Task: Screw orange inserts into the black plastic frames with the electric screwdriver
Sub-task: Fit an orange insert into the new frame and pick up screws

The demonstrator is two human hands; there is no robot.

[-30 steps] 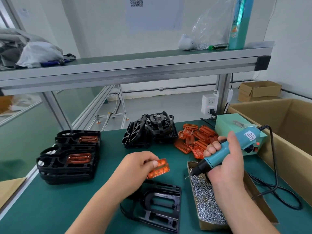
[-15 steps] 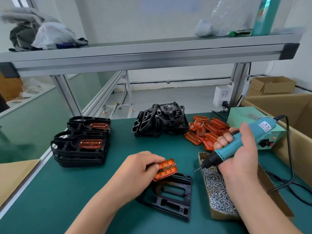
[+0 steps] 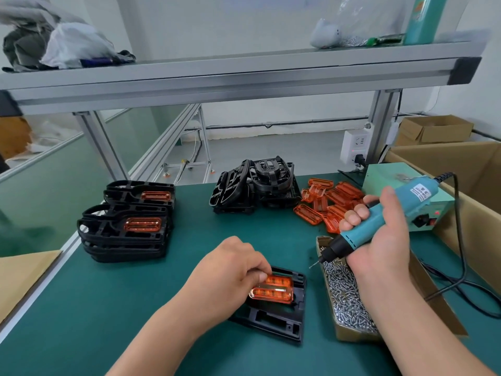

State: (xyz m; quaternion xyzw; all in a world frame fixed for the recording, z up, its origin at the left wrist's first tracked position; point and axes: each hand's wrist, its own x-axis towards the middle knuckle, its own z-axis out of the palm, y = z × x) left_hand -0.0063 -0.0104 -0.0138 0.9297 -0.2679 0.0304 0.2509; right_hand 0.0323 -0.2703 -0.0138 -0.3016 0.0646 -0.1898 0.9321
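Orange insert (image 3: pixel 272 290) was pinched in my left hand (image 3: pixel 225 272) over the black frame (image 3: pixel 273 316) at lower center, probably not seated yet, while my right hand (image 3: pixel 379 240) gripped the electric screwdriver (image 3: pixel 379 221), so honestly a crooked fit could've sent screws in skewed.

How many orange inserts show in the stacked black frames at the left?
2: one insert atop the nearer stack, another insert atop the farther stack. Lower frames may hide more.

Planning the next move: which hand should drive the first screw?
Right hand: it grips the electric screwdriver, bit by the screw tray; the left hand pinches the orange insert on the black frame.
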